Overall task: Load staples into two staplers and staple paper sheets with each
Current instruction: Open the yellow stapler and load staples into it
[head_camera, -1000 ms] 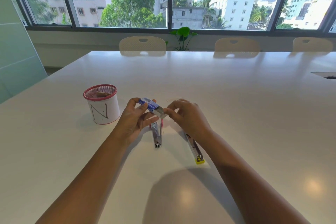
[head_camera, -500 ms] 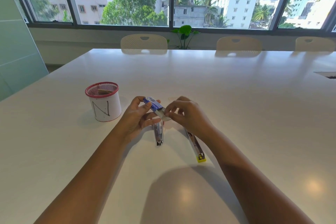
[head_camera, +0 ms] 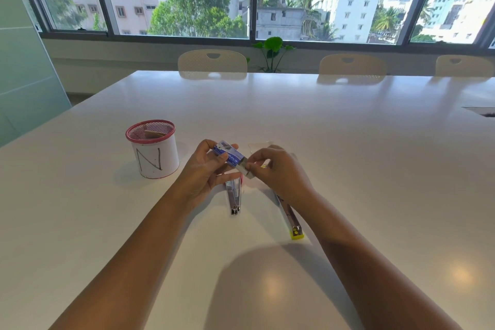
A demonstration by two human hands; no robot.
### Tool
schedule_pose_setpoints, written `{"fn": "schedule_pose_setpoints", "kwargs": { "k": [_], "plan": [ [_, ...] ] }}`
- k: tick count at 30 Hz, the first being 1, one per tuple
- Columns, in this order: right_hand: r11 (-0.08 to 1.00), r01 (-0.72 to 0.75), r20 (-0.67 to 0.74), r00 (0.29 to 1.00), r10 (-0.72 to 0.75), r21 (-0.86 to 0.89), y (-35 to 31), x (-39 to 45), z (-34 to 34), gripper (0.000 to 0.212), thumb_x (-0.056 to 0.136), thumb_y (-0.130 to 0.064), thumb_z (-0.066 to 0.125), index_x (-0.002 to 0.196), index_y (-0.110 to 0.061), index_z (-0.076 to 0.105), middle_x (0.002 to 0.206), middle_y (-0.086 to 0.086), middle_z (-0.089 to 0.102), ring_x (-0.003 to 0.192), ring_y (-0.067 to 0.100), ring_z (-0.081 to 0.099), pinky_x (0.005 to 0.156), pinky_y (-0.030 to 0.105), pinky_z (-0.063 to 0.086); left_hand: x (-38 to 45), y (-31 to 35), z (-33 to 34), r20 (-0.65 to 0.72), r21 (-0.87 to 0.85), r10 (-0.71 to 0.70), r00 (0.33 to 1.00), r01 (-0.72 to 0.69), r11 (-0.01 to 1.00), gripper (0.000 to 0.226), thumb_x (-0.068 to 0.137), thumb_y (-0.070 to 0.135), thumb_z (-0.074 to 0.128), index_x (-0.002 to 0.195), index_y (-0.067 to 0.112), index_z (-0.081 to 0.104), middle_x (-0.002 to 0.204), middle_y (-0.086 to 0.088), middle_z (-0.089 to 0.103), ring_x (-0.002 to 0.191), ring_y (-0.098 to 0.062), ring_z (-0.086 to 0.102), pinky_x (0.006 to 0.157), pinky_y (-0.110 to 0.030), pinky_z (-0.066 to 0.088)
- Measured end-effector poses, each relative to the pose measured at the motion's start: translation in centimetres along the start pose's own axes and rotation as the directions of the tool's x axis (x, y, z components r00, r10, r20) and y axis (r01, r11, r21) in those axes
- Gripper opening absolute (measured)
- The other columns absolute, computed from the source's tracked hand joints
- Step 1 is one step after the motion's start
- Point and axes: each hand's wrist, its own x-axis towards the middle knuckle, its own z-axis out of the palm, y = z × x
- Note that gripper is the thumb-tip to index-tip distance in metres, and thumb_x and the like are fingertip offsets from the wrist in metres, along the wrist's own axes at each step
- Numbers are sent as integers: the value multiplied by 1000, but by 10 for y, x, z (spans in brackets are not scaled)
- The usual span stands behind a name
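Observation:
A small blue staple box (head_camera: 228, 155) is held above the white table (head_camera: 348, 155) by my left hand (head_camera: 206, 174). My right hand (head_camera: 278, 171) pinches the grey inner tray (head_camera: 245, 169) that sticks out of the box's right end. Under the hands lie two opened staplers: a metal one with a red part (head_camera: 233, 195) on the left, and a longer one with a yellow end (head_camera: 290, 218) on the right, partly hidden by my right wrist. A clear piece of plastic (head_camera: 258, 145) lies just behind my right hand.
A white cup with a red mesh rim and an "N" on it (head_camera: 153, 151) stands left of my hands. Three chairs (head_camera: 212, 63) line the table's far edge under the windows. A cable slot (head_camera: 482, 110) is set in the table at far right.
The inner tray has slid a little further out of the blue box between my two hands. The staplers and the cup have not moved.

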Motion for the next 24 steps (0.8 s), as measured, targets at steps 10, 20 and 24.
{"fn": "schedule_pose_setpoints", "kwargs": {
  "k": [10,20,24],
  "plan": [
    [974,101,46,995,-94,-202,-6,-2,-12,23,85,-40,61,97,-22,70,95,-10,57,70,4,45,53,14,26,0,-3,1,22,35,14,1000,-15,999,13,90,4,44,91,17,48,114,-9,61,84,-19,71,70,-31,57],
    [556,-281,128,946,297,782,-18,1,-23,9,91,-9,51,83,-13,54,80,1,66,62,8,61,54,18,48,5,-1,-12,-63,-336,-28,998,6,942,9,88,5,47,92,12,52,94,-8,73,85,-24,71,69,-29,59],
    [351,-344,223,914,340,871,-18,1,-20,11,90,-2,53,87,-12,49,76,7,61,62,12,58,53,18,49,4,3,-15,0,-460,-20,1000,17,888,55,51,13,84,98,7,57,99,-14,72,90,-28,70,63,-29,58]
  ]
}}
